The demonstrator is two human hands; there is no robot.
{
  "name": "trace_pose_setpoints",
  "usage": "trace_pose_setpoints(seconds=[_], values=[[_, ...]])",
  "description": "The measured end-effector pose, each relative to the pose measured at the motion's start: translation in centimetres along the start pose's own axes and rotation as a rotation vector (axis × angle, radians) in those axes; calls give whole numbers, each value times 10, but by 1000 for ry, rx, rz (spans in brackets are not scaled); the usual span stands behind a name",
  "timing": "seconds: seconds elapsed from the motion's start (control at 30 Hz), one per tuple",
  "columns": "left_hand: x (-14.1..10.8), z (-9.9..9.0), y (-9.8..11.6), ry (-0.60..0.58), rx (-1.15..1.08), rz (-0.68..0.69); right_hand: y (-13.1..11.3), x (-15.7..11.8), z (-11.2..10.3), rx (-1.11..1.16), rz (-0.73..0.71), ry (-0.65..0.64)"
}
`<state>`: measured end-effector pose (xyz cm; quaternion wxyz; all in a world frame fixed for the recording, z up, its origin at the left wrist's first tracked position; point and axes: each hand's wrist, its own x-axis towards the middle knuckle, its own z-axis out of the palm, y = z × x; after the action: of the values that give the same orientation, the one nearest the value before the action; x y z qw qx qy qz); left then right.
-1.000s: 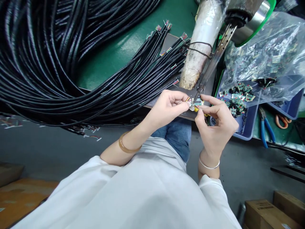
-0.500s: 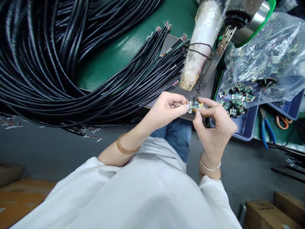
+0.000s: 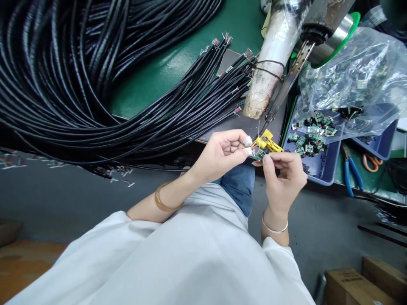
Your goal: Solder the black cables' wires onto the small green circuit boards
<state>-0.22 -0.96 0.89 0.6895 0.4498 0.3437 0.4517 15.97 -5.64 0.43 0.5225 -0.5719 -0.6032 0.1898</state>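
My left hand (image 3: 226,149) has thumb and forefinger, both with white covers on the tips, closed on thin coloured wires (image 3: 253,145). Those wires meet a small green circuit board (image 3: 259,155). Thumb and fingers of my right hand (image 3: 284,171) pinch the board's right end. Just beyond the board sits a yellow clip-like fixture (image 3: 269,142). The soldering iron (image 3: 282,95) slants down from the upper right, its tip close above the fixture and apart from the board. A thin strand of solder wire (image 3: 259,128) hangs near the tip.
Many black cables (image 3: 152,120) with stripped ends spread over the left of the green table (image 3: 152,72). A plastic-wrapped tube (image 3: 265,76) stands beside the iron. At right are a blue tray (image 3: 330,169) of circuit boards, a plastic bag (image 3: 356,63) and blue-handled pliers (image 3: 351,171).
The circuit board has come down toward me, away from the iron's tip and the yellow fixture, which now shows more fully. My right hand has moved down and tightened its fingers.
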Motion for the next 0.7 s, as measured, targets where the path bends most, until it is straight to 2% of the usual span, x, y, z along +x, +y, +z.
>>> trace_pose_setpoints(seconds=[0.03,0.1,0.17,0.2,0.3,0.37,0.6,0.7], values=[[-1,0,0,-12,-10,1,-1,-2,-1,24,47,14],[-4,-1,-2,-34,8,-7,-5,-4,-4,47,66,151],[-7,-1,-3,-29,35,-10,-10,-5,-8,-21,-7,296],[-8,0,-4,-20,50,-4,-12,-6,-10,-87,-49,296],[-11,1,-5,-3,101,12,-16,-9,-11,-257,-117,70],[-13,1,-6,-3,134,26,-15,-12,-9,-296,-154,-30],[-17,-3,-14,-34,252,90,-14,-17,-5,-341,-218,-144],[-18,-4,-15,-18,290,101,-12,-15,-6,-334,-219,-88]])
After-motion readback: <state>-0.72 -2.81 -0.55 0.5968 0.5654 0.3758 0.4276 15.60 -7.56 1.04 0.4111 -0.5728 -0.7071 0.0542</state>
